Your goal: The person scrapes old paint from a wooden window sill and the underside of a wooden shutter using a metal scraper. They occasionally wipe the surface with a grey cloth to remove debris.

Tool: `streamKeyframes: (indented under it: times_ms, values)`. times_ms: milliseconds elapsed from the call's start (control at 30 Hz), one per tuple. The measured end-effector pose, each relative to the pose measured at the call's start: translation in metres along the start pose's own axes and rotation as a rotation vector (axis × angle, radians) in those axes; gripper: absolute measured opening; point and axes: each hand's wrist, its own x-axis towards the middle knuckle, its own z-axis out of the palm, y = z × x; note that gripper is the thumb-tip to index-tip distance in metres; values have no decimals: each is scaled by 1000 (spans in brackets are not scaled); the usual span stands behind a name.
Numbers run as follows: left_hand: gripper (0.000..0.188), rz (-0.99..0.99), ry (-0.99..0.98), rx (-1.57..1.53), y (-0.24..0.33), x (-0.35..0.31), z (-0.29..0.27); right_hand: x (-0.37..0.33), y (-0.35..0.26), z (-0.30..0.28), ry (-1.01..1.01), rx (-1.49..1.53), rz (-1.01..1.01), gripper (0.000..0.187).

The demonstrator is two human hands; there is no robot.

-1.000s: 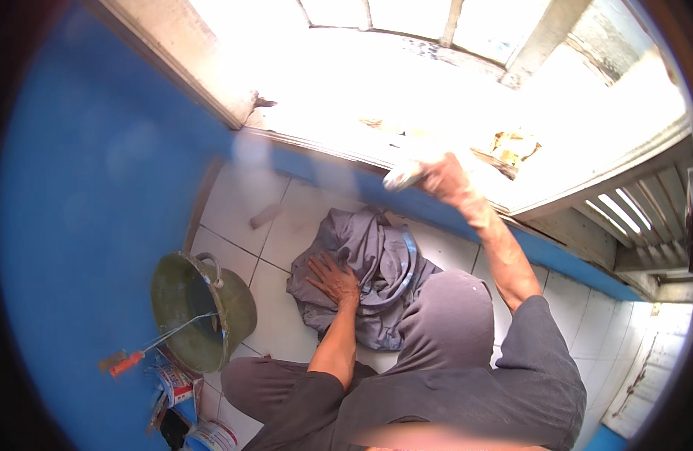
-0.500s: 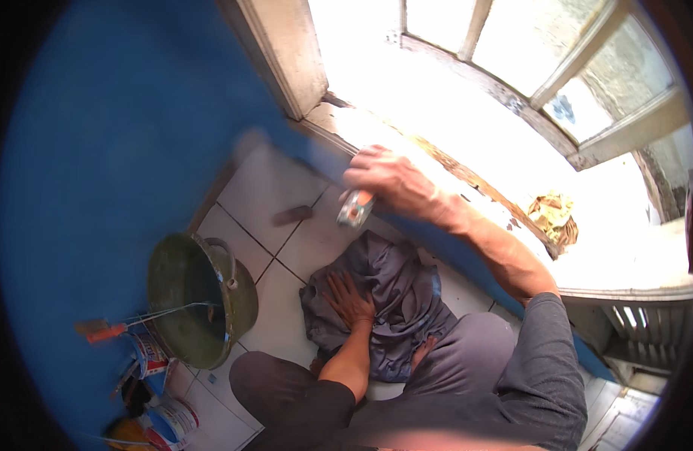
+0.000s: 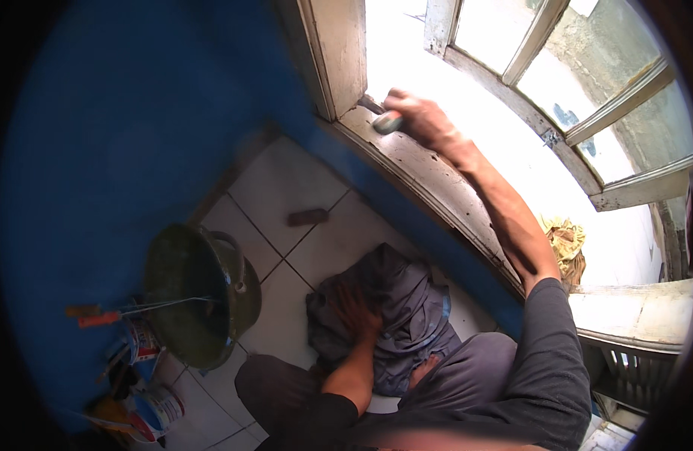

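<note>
Right hand (image 3: 425,120) at the window sill (image 3: 406,159)
From afar I see its grip wrapped round a blurred object (image 3: 388,122); the left hand (image 3: 356,310) lies spread on grey cloth (image 3: 408,301).

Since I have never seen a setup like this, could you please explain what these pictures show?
There is no machine here: these are a person's two bare hands. Every picture comes from one wide fisheye camera worn on the head, looking down. The left hand lies spread on a bundled grey cloth on the white tiled floor. The right hand, by the windowsill, grips a small object too blurred to name. Also on the floor are a dark block and a green bucket.
</note>
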Motion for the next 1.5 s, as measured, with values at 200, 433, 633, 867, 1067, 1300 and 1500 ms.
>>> streamKeyframes:
  times_ms: [200, 433, 633, 867, 1067, 1300, 1500]
  values:
    - [79, -37, -93, 44, 3, 1, -7, -35, -97, -17, 258, -666, -120, 30]
    - [65, -19, 75, -121, -4, 8, 12, -139, -161, 18, 216, -563, -190, 24]
    - [55, -59, 179, -11, -17, 19, 29, -228, -164, 31, 365, -437, 236, 33]
    - [41, -71, 231, -247, 14, 42, -18, -259, -194, 17, 605, -470, -52, 22]
    - [43, 146, -46, -424, 52, 77, -48, -297, -201, 23, 393, -299, 411, 38]
    - [48, -85, -353, -287, 38, 113, -63, -361, -197, 42, 446, -352, 582, 40]
    - [57, -353, -76, -592, 37, 163, -147, -416, -179, 62, 650, -194, 656, 36]
